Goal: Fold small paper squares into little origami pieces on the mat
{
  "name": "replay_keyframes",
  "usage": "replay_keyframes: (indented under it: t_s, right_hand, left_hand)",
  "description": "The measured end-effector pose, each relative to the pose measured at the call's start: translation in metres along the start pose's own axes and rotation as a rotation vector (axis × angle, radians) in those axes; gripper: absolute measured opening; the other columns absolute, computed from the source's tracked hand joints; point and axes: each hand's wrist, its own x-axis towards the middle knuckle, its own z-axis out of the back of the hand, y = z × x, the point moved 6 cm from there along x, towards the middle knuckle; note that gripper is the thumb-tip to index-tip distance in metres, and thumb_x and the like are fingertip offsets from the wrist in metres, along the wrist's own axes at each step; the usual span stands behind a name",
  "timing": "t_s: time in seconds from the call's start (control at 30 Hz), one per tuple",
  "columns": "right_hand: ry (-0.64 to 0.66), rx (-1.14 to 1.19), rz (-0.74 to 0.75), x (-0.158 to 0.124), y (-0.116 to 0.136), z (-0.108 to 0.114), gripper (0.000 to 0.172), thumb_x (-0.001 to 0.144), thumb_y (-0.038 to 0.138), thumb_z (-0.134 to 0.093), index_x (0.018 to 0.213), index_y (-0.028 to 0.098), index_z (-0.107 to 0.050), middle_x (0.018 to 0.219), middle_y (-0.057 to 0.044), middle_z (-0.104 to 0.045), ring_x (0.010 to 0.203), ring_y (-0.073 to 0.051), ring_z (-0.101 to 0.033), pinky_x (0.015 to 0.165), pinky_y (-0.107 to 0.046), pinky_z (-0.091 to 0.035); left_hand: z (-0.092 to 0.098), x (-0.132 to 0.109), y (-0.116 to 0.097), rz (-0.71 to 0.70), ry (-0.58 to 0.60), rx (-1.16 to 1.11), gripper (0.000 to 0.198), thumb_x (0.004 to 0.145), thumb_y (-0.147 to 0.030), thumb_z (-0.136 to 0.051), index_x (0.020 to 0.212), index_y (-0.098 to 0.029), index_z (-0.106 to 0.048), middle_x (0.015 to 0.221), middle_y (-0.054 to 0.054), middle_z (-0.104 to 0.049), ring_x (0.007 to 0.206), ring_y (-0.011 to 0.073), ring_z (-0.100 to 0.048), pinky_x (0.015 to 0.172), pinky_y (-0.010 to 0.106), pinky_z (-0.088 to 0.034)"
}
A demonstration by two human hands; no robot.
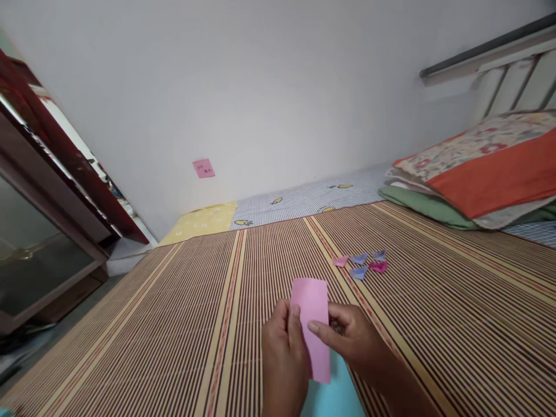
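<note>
A narrow pink sheet of paper (311, 301), apparently folded lengthwise, is held upright between my two hands. My left hand (284, 350) pinches its left edge, thumb on the front face. From the right, my right hand (350, 336) grips the other edge with its thumb on the front and its fingers behind. Below the pink paper lies a light blue sheet (336, 391), partly covered by it and my hands. Farther off, several small folded paper pieces in pink (340, 261), blue (358, 272) and magenta (379, 266) lie grouped on the striped mat.
The striped bamboo mat (165, 307) covers the bed. Folded bedding and an orange floral pillow (490, 168) are stacked at the right. A pink note (204, 168) sticks to the white wall. A glass-panelled cabinet (39, 243) stands at the left.
</note>
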Motion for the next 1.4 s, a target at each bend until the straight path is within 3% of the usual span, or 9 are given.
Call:
replay_keyframes:
  t_s: [0.2,0.5,0.73,0.97,1.07,1.17,1.27,1.33,1.4]
  right_hand:
    - [0.021,-0.014,-0.004,-0.002,0.0,-0.002,0.028,0.085,0.038,-0.072,0.069,0.014,-0.072,0.059,0.002,-0.055,0.055,-0.012,-0.044,0.052,-0.024,-0.035]
    - [0.009,0.123,-0.082,-0.009,-0.019,0.0,0.033,0.079,0.046,-0.075,0.067,0.016,-0.07,0.06,0.0,-0.06,0.059,-0.016,-0.053,0.055,-0.027,-0.044]
    - [0.039,0.171,-0.126,-0.006,-0.005,0.013,0.041,0.083,0.05,-0.072,0.066,0.014,-0.066,0.059,0.001,-0.054,0.055,-0.012,-0.045,0.052,-0.025,-0.035]
    - [-0.185,0.191,-0.069,-0.003,-0.001,0.051,0.046,0.084,0.045,-0.073,0.056,0.021,-0.044,0.055,0.007,-0.036,0.05,-0.01,-0.029,0.047,-0.024,-0.025]
    - [-0.284,0.214,0.001,-0.002,-0.002,0.068,0.043,0.091,0.05,-0.065,0.062,0.02,-0.052,0.056,0.005,-0.043,0.05,-0.011,-0.035,0.049,-0.024,-0.03]
    - [-0.097,0.166,-0.042,-0.001,-0.006,0.058,0.036,0.089,0.051,-0.067,0.078,0.017,-0.068,0.062,0.002,-0.054,0.054,-0.012,-0.044,0.052,-0.024,-0.035]
    - [0.123,0.164,-0.155,-0.004,-0.014,0.036,0.03,0.075,0.044,-0.08,0.075,0.015,-0.071,0.062,0.001,-0.058,0.057,-0.013,-0.049,0.053,-0.023,-0.036]
    - [0.141,0.146,-0.184,-0.005,-0.018,0.031,0.03,0.073,0.042,-0.081,0.07,0.014,-0.071,0.059,0.002,-0.056,0.055,-0.012,-0.047,0.052,-0.023,-0.032]
    - [0.052,0.138,-0.174,-0.003,-0.019,0.036,0.03,0.075,0.041,-0.081,0.07,0.013,-0.073,0.057,0.002,-0.054,0.053,-0.01,-0.044,0.05,-0.022,-0.029]
  left_hand:
    - [0.001,-0.002,-0.003,-0.161,-0.059,0.351,0.025,0.098,-0.027,-0.05,0.074,-0.025,-0.056,0.055,-0.002,-0.048,0.047,0.0182,-0.044,0.055,0.032,-0.021]
    - [-0.003,-0.002,-0.01,-0.132,0.082,0.114,0.036,0.1,-0.038,-0.05,0.068,-0.023,-0.051,0.062,-0.002,-0.047,0.054,0.0158,-0.045,0.055,0.027,-0.032]
    - [-0.01,-0.005,-0.01,-0.142,0.199,0.157,0.036,0.103,-0.034,-0.045,0.069,-0.023,-0.046,0.06,-0.004,-0.04,0.052,0.0141,-0.041,0.055,0.027,-0.028]
    - [-0.013,-0.003,-0.01,-0.145,0.294,0.248,0.038,0.103,-0.035,-0.043,0.068,-0.024,-0.042,0.06,-0.004,-0.04,0.053,0.0145,-0.041,0.054,0.028,-0.026]
    - [-0.009,0.0,-0.005,-0.12,0.326,0.288,0.037,0.104,-0.036,-0.043,0.069,-0.023,-0.043,0.061,-0.003,-0.043,0.056,0.0152,-0.043,0.055,0.028,-0.026]
    - [-0.007,0.001,-0.001,-0.091,0.371,0.31,0.037,0.104,-0.038,-0.044,0.07,-0.023,-0.044,0.062,-0.003,-0.044,0.057,0.0153,-0.044,0.055,0.028,-0.026]
    - [-0.009,0.0,0.0,-0.092,0.426,0.302,0.036,0.103,-0.037,-0.046,0.07,-0.022,-0.047,0.063,-0.003,-0.047,0.058,0.0149,-0.045,0.056,0.027,-0.027]
    - [-0.009,0.001,0.0,-0.083,0.426,0.262,0.037,0.102,-0.038,-0.049,0.069,-0.022,-0.05,0.063,-0.003,-0.048,0.058,0.0145,-0.045,0.055,0.027,-0.028]
    - [-0.001,0.005,0.002,-0.035,0.313,0.142,0.037,0.101,-0.042,-0.052,0.07,-0.021,-0.054,0.061,-0.003,-0.048,0.055,0.0136,-0.043,0.052,0.025,-0.028]
